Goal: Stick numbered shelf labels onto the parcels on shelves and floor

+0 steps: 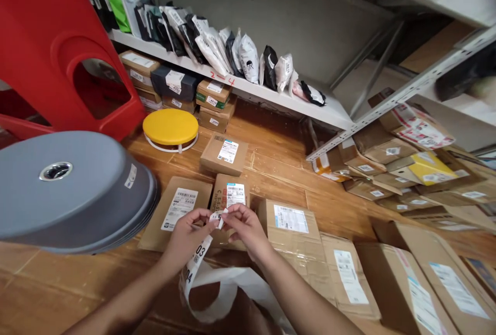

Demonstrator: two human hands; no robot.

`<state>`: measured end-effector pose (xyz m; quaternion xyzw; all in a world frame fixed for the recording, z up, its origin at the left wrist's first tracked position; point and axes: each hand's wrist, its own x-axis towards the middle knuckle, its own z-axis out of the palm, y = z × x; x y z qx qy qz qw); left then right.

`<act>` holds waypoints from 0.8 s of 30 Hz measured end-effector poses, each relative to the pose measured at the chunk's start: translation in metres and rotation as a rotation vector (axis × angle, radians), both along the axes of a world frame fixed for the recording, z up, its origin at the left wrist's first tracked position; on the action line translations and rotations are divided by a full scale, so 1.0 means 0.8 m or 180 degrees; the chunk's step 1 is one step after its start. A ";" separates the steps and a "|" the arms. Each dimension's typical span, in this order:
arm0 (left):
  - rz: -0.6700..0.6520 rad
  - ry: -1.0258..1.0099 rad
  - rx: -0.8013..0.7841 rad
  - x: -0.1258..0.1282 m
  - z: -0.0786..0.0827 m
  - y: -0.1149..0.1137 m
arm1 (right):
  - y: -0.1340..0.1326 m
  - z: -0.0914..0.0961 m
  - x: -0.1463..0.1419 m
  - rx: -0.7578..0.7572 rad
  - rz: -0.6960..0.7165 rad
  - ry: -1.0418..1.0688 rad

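Observation:
My left hand point(188, 235) and my right hand point(245, 226) meet over the wooden floor, both pinching the top end of a long white strip of numbered labels point(201, 258). The strip hangs down from my fingers and curls into a loop near my forearms. A small label point(217, 216) sits right between my fingertips. Below my hands lie brown cardboard parcels with white shipping labels: a flat one point(176, 211) at the left and a smaller one point(231, 194) just behind my fingers.
Grey stacked stools point(70, 190) fill the left, a red plastic stool point(50, 50) behind them, a round yellow stool point(170, 127) further back. A white shelf point(248, 87) holds bagged parcels, boxes under it. More cardboard boxes point(406, 278) cover the floor at right.

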<state>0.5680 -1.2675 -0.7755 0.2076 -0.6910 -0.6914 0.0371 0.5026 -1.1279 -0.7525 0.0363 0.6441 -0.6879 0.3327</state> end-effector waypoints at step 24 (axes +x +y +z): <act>-0.0035 -0.0128 -0.0932 -0.028 -0.045 -0.018 | -0.034 -0.058 -0.041 0.0568 0.0174 0.0258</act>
